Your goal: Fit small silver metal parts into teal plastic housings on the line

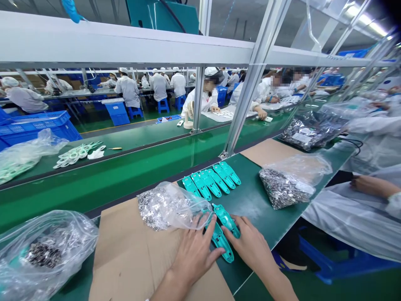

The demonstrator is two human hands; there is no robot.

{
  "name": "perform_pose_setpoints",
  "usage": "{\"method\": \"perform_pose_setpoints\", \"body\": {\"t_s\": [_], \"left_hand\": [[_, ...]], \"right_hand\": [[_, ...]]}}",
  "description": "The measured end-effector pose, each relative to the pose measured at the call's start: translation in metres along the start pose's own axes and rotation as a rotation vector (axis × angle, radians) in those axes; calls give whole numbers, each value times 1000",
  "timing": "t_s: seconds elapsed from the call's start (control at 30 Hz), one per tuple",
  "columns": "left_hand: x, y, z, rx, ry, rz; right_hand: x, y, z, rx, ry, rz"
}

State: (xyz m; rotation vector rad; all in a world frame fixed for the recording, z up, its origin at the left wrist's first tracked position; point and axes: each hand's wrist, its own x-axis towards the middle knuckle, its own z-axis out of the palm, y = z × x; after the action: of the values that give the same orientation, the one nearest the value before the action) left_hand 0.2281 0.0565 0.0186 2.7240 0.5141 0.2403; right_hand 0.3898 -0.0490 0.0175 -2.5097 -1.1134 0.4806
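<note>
Two bare arms come up from the bottom of the view. The left hand point(194, 255) lies flat with its grip wide, and its thumb presses on a long teal plastic piece point(222, 245) while its fingertips point(202, 219) touch a clear bag of small silver metal bits point(163, 207). The right hand point(247, 246) is bent in a narrow grip, with its fingers on a second teal plastic piece point(226, 219). The two teal pieces sit close together on a green surface point(253, 213), just past the edge of a brown cardboard sheet point(131, 255).

Farther on lies a neat row of teal pieces point(211, 179). Another bag of silver bits point(282, 188) sits to the right, and a third bag point(44, 251) sits on the left. A person in a white coat sits at the right, with one hand point(372, 186) resting on the coat. A white label point(300, 138) on a far bag is too small to read.
</note>
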Motion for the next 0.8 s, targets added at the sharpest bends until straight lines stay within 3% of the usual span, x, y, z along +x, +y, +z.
{"method": "perform_pose_setpoints", "body": {"t_s": [0.27, 0.5, 0.63, 0.8], "left_hand": [[-13, -2, -17, 55, 155, -46], [-52, -11, -33, 127, 316, -97], [-82, -17, -26, 97, 378, -146], [-118, -15, 0, 30, 526, -380]], "right_hand": [[2, -1, -4, 65, -15, -28], [2, 5, -5, 81, -11, 15], [2, 10, -6, 114, -22, 46], [1, 18, -5, 125, 16, 23]]}}
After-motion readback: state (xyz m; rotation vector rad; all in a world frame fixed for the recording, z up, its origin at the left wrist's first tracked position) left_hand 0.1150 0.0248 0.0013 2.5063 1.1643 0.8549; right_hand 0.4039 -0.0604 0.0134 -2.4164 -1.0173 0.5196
